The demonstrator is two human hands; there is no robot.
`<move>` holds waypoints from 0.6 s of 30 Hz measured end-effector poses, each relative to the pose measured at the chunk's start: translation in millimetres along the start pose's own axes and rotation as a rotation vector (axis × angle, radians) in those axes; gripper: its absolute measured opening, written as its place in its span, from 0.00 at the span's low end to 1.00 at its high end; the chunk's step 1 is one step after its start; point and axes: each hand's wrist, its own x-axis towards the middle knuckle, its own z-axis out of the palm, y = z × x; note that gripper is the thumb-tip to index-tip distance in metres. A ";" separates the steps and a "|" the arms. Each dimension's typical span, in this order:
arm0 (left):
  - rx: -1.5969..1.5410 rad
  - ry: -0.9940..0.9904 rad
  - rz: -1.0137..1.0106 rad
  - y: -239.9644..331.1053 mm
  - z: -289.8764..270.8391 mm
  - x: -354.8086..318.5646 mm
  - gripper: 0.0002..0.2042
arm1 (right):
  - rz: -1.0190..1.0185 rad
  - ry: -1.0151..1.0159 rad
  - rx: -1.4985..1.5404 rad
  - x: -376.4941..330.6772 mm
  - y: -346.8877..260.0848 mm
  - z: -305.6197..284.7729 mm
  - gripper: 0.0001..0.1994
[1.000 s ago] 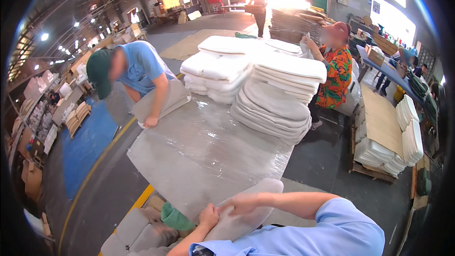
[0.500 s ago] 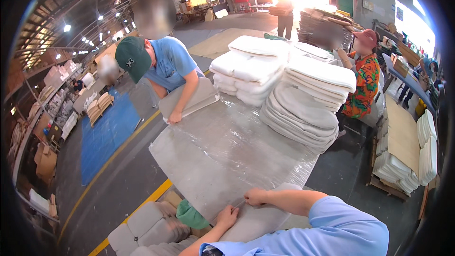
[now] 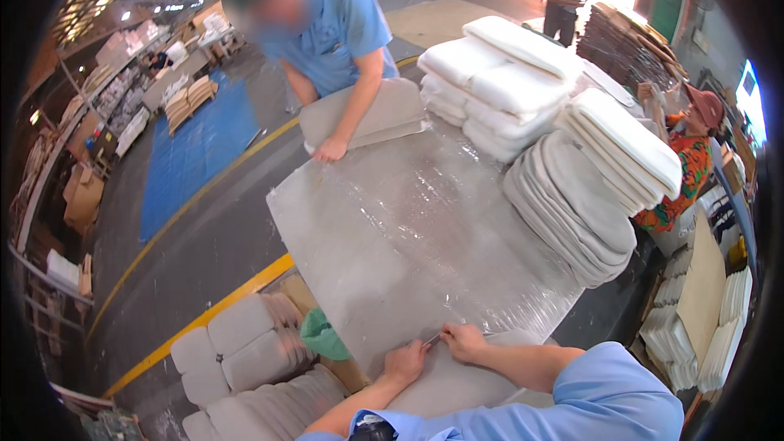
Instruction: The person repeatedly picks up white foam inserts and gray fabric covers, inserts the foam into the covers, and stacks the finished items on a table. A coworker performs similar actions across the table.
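Observation:
At the near edge of the plastic-covered table (image 3: 376, 253), my left hand (image 3: 406, 361) and my right hand (image 3: 464, 342) are close together over a grey padded piece (image 3: 449, 388). Both have their fingers pinched. A thin, light sliver shows between the fingertips, at the pad's far edge; it is too small to name, and I cannot tell whether it is part of the pad. My forearms cover part of the pad.
Across the table a co-worker in blue leans on grey pads (image 3: 363, 114). White pads (image 3: 523, 82) and folded grey pads (image 3: 572, 204) are stacked at the right. Bundled grey pads (image 3: 245, 335) and a green bag (image 3: 324, 335) sit low at the left.
The view has shifted, so the table sits differently in it. My hands remain pinched at the pad's edge. The co-worker's head has risen, and a person at the back carries a brown stack.

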 end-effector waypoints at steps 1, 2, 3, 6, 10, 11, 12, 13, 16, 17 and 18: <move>-0.002 0.033 0.018 -1.2 0.1 2.3 0.18 | -0.038 0.018 0.003 2.5 2.2 -0.5 0.11; -0.004 0.039 0.013 -2.0 1.2 2.7 0.18 | -0.074 0.036 0.006 2.5 5.1 0.3 0.11; -0.007 0.044 0.008 -2.5 3.1 2.5 0.18 | -0.108 0.054 0.009 2.5 7.9 2.2 0.11; 0.016 0.024 -0.010 -1.6 2.8 2.1 0.19 | -0.146 0.029 0.006 3.3 11.1 1.9 0.12; 0.014 -0.055 -0.036 -0.2 -7.8 1.7 0.20 | -0.122 -0.120 -0.109 11.0 6.1 -10.4 0.14; -0.001 -0.089 -0.028 -0.3 -11.8 0.4 0.21 | -0.140 -0.183 -0.172 9.8 6.5 -20.0 0.14; -0.015 -0.122 -0.020 -0.9 -16.4 -1.8 0.21 | -0.159 -0.246 -0.236 8.5 6.8 -30.2 0.14; -0.030 -0.157 -0.014 -0.8 -23.6 -4.9 0.21 | -0.139 -0.272 -0.307 7.7 10.4 -40.3 0.15; -0.002 -0.241 -0.019 -16.2 -35.5 -17.9 0.23 | -0.088 -0.288 -0.425 -1.8 34.7 -62.8 0.17; -0.016 -0.251 -0.031 -19.2 -35.9 -20.7 0.23 | -0.096 -0.249 -0.400 -5.4 39.9 -65.6 0.17; -0.028 -0.260 -0.041 -21.8 -36.8 -21.1 0.24 | -0.105 -0.209 -0.374 -5.6 42.8 -67.5 0.16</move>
